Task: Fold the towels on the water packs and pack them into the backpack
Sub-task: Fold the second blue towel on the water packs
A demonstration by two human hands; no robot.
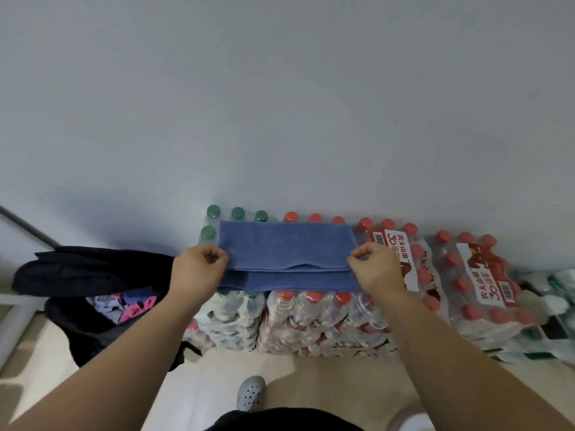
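A blue towel (286, 250) lies across the stacked water packs (311, 318), folded lengthwise, its upper layer stopping short of the near edge. My left hand (199, 269) pinches the towel's left end. My right hand (376, 265) pinches the right end of the upper layer. A black backpack (81, 275) sits open on the floor to the left of the packs, with pink and pale cloth items (130, 306) showing inside.
More water packs with red caps and red-and-white labels (485, 284) stand to the right, against the grey wall. Green-capped bottles (236, 213) sit behind the towel. A grey perforated shoe (250, 393) rests on the pale floor below.
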